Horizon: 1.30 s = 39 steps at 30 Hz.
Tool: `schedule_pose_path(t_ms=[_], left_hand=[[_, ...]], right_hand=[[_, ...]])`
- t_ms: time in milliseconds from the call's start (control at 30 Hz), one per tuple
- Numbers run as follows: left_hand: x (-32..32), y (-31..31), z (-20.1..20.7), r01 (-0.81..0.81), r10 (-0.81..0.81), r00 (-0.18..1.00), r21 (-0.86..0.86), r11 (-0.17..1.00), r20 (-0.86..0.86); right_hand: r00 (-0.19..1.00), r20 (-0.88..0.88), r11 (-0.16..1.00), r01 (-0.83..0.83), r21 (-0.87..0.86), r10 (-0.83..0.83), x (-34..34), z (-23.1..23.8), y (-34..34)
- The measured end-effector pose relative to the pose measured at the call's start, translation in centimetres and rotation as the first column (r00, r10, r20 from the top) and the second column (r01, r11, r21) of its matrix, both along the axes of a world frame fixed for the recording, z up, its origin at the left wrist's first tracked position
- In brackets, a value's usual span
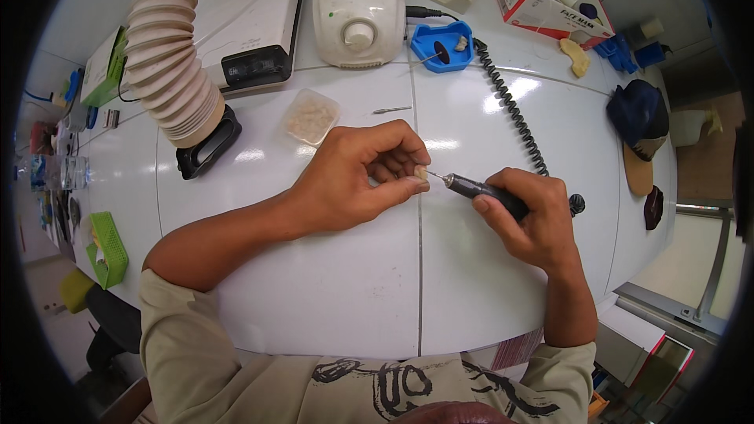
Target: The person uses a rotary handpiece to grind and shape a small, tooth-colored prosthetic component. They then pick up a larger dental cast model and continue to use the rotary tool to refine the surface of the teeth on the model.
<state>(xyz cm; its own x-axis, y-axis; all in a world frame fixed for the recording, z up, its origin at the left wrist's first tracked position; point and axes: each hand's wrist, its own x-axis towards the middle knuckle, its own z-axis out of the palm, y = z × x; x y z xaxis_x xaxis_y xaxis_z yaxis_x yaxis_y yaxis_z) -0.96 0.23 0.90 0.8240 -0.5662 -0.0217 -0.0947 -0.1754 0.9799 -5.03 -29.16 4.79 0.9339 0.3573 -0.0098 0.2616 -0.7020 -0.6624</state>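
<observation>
Two careful grips: left fingers (402, 189) pinch a small cream piece (421, 173), seemingly steadying it before the black cylindrical handpiece (470, 186) right fingers (500, 218) clasp.

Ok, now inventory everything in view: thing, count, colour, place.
table: one, white, centre
piece: one, cream, centre
handpiece: one, black, right of centre
cord: one, black, upper right
bit: one, grey, on table
tub: one, clear, upper centre
control unit: one, white, top centre
tray: one, blue, beside control unit
carton: one, red and white, top right
curved piece: one, yellowish, below carton
cap: one, navy and tan, far right
hose: one, cream, upper left
case: one, white, behind hose
basket: one, green, far left
edge clutter: unclear, mixed, edges
shirt: one, beige, bottom
left hand: one, bare, pinching piece
right hand: one, bare, holding handpiece
</observation>
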Motion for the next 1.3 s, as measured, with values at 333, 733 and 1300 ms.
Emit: schedule_pose_path(t_ms=[333, 733, 1300], left_hand=[[-0.23, 0.08, -0.24, -0.019, 0.019, 1.0, 0.02, 1.0, -0.001], [-0.14, 0.08, -0.18, -0.005, 0.007, 0.999, 0.037, 0.999, -0.042], [-0.26, -0.16, -0.21, -0.035, 0.035, 0.999, 0.031, 0.999, 0.0]], right_hand=[[0.999, 0.047, 1.0, -0.006, -0.01, 0.007, -0.18, -0.48, 0.02], [0.999, 0.035, 1.0, -0.011, -0.023, 0.012, -0.17, -0.41, 0.0], [0.999, 0.047, 0.999, 0.028, -0.033, -0.026, -0.37, -0.4, 0.22]])
